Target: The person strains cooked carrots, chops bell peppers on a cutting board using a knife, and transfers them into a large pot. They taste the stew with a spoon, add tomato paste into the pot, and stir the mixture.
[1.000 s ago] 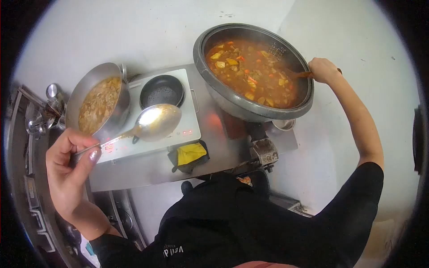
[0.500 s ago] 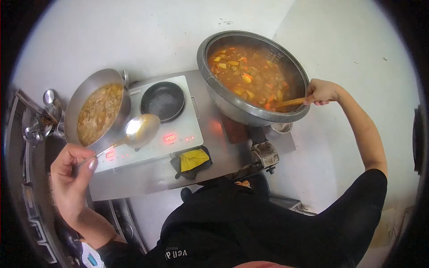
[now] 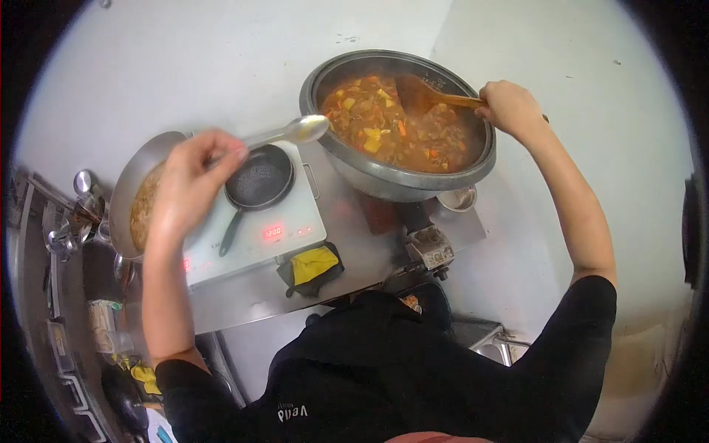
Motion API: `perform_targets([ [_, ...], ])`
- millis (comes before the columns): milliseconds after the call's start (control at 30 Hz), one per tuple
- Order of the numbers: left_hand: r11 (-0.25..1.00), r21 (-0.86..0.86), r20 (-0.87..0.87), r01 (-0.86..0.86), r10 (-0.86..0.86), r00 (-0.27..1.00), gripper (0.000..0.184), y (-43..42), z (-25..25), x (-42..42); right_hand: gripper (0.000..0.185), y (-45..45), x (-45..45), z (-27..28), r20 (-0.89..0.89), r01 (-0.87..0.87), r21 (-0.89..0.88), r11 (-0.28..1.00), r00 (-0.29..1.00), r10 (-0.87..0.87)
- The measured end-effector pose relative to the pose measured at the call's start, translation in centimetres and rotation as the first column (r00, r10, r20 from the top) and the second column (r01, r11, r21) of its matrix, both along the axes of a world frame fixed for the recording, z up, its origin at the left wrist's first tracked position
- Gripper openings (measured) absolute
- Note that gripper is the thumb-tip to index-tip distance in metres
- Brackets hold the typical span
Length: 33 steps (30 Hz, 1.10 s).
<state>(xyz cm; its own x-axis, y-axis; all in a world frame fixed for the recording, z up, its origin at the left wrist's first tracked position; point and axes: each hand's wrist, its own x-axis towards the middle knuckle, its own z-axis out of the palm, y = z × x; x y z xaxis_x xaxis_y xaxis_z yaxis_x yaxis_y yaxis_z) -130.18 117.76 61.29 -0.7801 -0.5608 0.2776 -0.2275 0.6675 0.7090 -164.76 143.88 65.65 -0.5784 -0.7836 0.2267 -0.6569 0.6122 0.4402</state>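
Note:
My left hand is closed round the handle of a metal spoon, whose bowl hangs beside the left rim of a large pot. Orange-brown stew with yellow and orange chunks fills much of that pot. Gripped in my right hand is a wooden spatula; its broad blade stands tilted in the stew near the far side. Below my left hand, a small black frying pan sits on a white induction cooker. The left hand partly covers a wide metal pan of brownish food.
A yellow and black cloth lies at the counter's front edge. Under the large pot is a burner with a worn metal control box. A small metal bowl stands beside it. Utensils stand at far left.
My left hand has moved right and up, bringing the spoon to the large pot's rim. The spatula has swept from the pot's near right side to its far side, with my right hand rising.

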Motion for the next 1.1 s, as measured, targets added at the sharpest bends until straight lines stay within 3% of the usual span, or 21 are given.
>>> perform_targets([
  [133, 0.997, -0.049, 0.015, 0.062, -0.061, 0.998, 0.02, -0.5, -0.6, -4.8, 0.024, 2.4, 3.1, 1.2, 0.083, 0.068, -0.035, 0.997, 0.994, -0.065],
  [200, 0.991, -0.109, 0.038, 0.072, -0.068, 0.997, 0.022, -1.0, -1.4, -7.1, 0.024, 3.2, 4.2, 1.8, 0.147, 0.034, -0.197, 0.98, 0.989, -0.005],
  [367, 0.964, -0.25, 0.073, 0.095, -0.079, 0.994, 0.023, -0.9, -3.3, -11.9, 0.023, 5.2, 7.6, 3.7, 0.197, 0.001, -0.301, 0.954, 0.979, 0.061],
  [567, 0.981, -0.127, 0.084, 0.148, -0.138, 0.987, 0.02, 0.1, -3.4, -14.4, 0.023, 6.6, 9.7, 4.1, 0.186, -0.034, -0.365, 0.93, 0.976, 0.109],
  [900, 0.979, -0.079, 0.061, 0.186, -0.182, 0.981, 0.019, 0.4, -3.2, -14.4, 0.02, 7.6, 9.8, 3.3, 0.108, -0.153, -0.364, 0.919, 0.973, 0.205],
  [1100, 0.982, -0.096, 0.091, 0.165, -0.157, 0.983, 0.02, 0.4, -1.7, -12.3, 0.019, 7.7, 9.6, 3.1, 0.096, -0.118, -0.421, 0.9, 0.98, 0.173],
])
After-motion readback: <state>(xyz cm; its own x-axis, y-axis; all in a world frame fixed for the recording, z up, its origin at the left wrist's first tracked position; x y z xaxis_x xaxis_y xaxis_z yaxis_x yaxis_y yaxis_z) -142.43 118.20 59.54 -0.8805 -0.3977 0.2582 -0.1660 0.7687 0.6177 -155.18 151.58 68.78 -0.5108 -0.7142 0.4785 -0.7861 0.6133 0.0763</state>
